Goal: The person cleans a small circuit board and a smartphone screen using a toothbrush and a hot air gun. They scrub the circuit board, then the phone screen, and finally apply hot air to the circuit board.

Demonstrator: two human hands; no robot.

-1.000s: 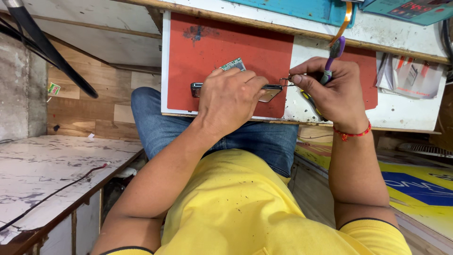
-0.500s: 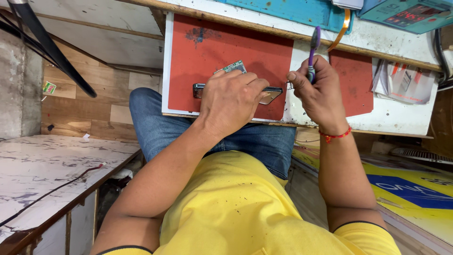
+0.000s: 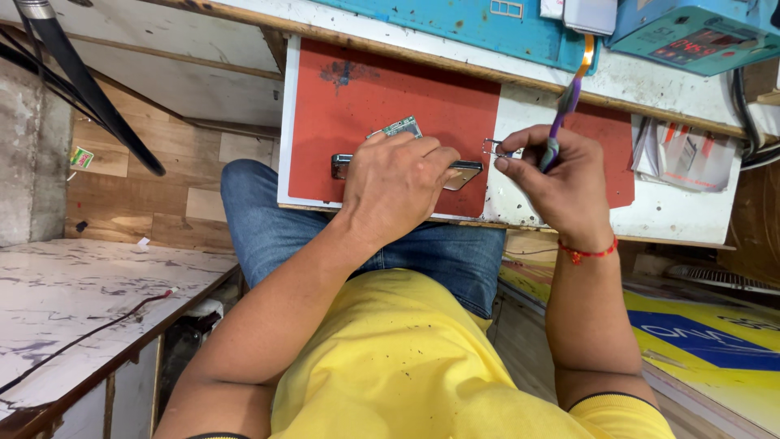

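Left hand (image 3: 398, 183) curled over phone (image 3: 463, 173) at frame centre on red mat (image 3: 366, 106). Right hand (image 3: 561, 183), just right of phone, pinches small metal part (image 3: 492, 147) and grips purple tool (image 3: 563, 110).

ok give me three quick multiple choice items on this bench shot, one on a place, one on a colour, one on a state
1. Where does the phone lie?
A. on the red mat
B. on the floor
C. on the blue box

2. What colour is the thread on the right wrist?
A. green
B. red
C. white

3. How does the right hand hold the purple-handled tool?
A. lying flat on the mat
B. upright in the fist
C. not at all

A: the phone rests on the red mat under the left hand.
B: the wrist thread is red.
B: the purple-handled tool stands up out of the closed fingers, while fingertips pinch a small metal piece.
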